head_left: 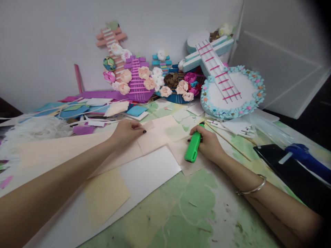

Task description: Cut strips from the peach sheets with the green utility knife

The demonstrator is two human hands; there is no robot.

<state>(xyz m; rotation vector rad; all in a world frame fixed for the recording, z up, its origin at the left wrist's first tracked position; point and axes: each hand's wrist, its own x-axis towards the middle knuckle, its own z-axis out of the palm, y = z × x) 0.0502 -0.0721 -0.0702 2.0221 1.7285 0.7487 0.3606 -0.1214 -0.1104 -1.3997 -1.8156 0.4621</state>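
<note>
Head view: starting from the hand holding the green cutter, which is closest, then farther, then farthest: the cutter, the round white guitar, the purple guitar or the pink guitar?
1. Green cutter: gripped in the right hand.
2. Round white guitar: just behind the hand, to the right.
3. Purple guitar: at the back, to the left.
4. Pink guitar: farthest, leaning on the wall, back left.

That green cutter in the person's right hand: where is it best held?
Hold the green cutter by its thick green body, wrapping it from the right side, as the right hand does. It lies long and narrow with its dark tip pointing away, so the grip probably sits best behind that end.
</note>
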